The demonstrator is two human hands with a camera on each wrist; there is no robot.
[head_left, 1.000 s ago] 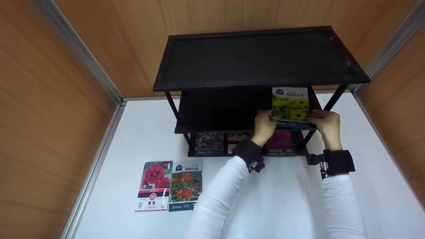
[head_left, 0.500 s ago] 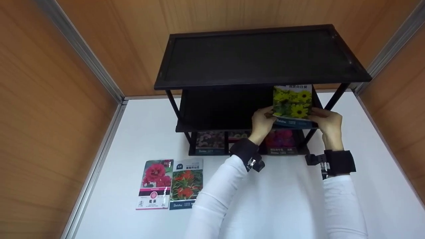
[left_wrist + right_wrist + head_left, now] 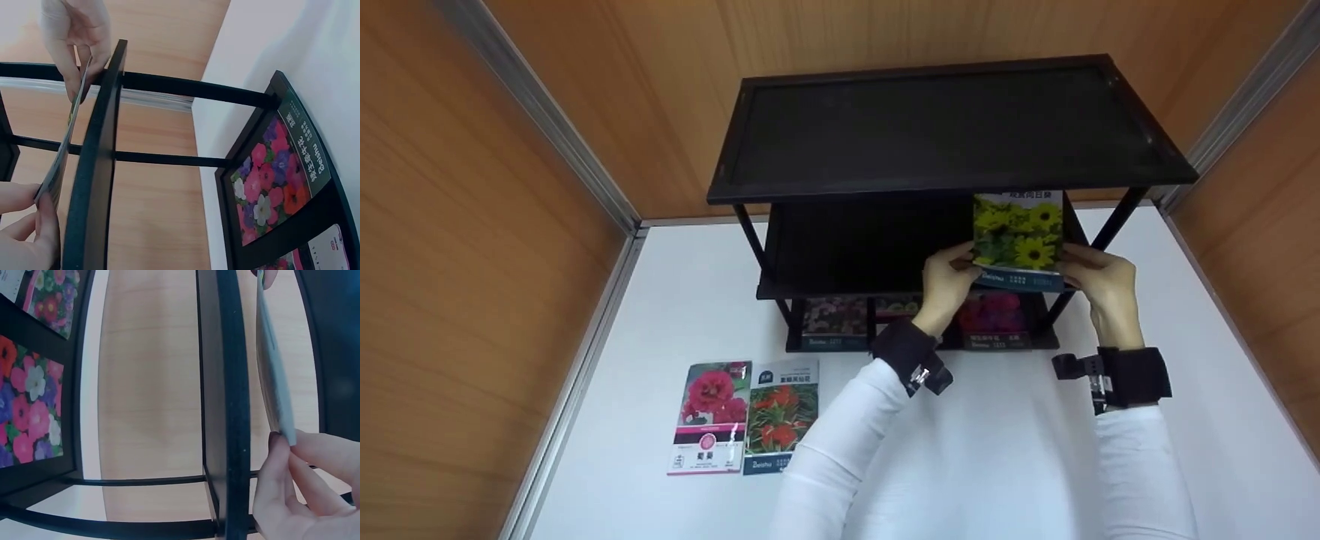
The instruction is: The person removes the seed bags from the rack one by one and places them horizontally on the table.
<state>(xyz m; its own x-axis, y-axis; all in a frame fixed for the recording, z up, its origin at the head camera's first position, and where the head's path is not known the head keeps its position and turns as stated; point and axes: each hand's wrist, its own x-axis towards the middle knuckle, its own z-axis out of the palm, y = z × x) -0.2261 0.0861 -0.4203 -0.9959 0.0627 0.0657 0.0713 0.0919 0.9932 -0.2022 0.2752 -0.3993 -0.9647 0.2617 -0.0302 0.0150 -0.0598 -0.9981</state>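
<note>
A seed packet with yellow flowers [image 3: 1020,236] is held at the right end of the black rack's middle shelf [image 3: 847,251]. My left hand [image 3: 947,281] pinches its left edge, and my right hand [image 3: 1102,281] pinches the right edge. From the left wrist view the packet [image 3: 64,149] appears nearly edge-on, just above the shelf board, with a hand at each end. The right wrist view has its thin edge [image 3: 274,365] between thumb and fingers of the right hand [image 3: 306,489]. In the head view the packet's upper end is hidden under the top shelf [image 3: 945,127].
Several flower packets lie on the bottom shelf, among them a pink one [image 3: 994,315] and a pale one [image 3: 834,319]. On the white table [image 3: 607,420], to the left, lie a pink-flower packet [image 3: 709,420] and a red-flower packet [image 3: 782,420]. Wood panels [image 3: 495,300] enclose the table.
Over the last second the yellow-flower packet has slid slightly, and its top text has gone partly under the top shelf. Both hands keep their pinch on it; the left has shifted slightly left.
</note>
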